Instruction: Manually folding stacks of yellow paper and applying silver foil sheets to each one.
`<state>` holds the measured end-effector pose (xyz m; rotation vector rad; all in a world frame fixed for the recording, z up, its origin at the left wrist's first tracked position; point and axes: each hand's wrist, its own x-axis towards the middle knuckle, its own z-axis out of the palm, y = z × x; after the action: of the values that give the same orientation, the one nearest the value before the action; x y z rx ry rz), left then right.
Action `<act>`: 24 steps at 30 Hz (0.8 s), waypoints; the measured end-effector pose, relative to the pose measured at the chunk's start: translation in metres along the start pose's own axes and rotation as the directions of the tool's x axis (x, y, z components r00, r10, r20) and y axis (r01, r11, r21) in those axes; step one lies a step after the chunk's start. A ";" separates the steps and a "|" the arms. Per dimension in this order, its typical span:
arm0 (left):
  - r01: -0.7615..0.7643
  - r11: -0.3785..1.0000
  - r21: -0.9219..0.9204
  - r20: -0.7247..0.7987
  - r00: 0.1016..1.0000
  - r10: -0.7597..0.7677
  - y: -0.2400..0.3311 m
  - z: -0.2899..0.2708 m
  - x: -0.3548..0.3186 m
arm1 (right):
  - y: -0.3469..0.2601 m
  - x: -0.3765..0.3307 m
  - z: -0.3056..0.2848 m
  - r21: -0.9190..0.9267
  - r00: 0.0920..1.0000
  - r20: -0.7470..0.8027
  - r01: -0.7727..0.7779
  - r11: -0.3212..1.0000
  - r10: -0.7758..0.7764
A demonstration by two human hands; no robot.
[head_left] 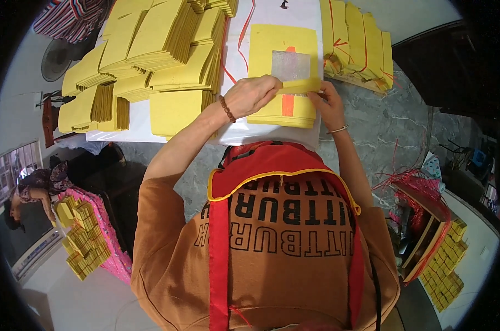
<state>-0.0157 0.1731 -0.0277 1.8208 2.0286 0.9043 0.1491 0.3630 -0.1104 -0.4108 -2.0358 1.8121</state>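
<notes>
You're mid-fold, both hands, left hand (252,94) and right hand (326,102), pinching the yellow sheet (300,85) (atop the paper stack (283,113)); crease it next.

Matt yellow paper sheets in a stack (283,113), the top sheet bearing a shiny silver foil square (290,65) and a matt orange strip (288,105); a folded yellow paper edge (300,85) pinched between both hands; glossy white table covering (139,129); smooth wooden bead bracelet (226,108); thin metal bangle (338,130); polished grey marble floor (393,121).
</notes>
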 end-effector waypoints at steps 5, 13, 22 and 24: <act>0.144 0.909 -0.390 0.049 0.990 -0.136 0.002 -0.026 -0.014 | 0.005 -0.003 0.002 0.076 0.999 -0.036 -0.037 0.996 0.040; 0.009 0.988 0.152 -0.127 0.992 0.011 -0.027 -0.011 -0.008 | -0.005 0.002 -0.008 0.030 0.999 -0.017 0.029 0.999 -0.028; -0.077 0.958 0.275 -0.038 0.995 0.090 0.013 -0.007 -0.052 | -0.055 -0.023 -0.009 -0.500 0.878 0.366 0.465 0.730 -0.309; -0.043 0.982 0.183 -0.048 0.997 0.052 0.012 -0.006 -0.052 | -0.056 -0.029 -0.003 -0.535 0.903 0.324 0.420 0.733 -0.281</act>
<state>-0.0002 0.1212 -0.0262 1.9665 2.1730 0.8108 0.1777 0.3457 -0.0573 0.0408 -2.6109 0.9933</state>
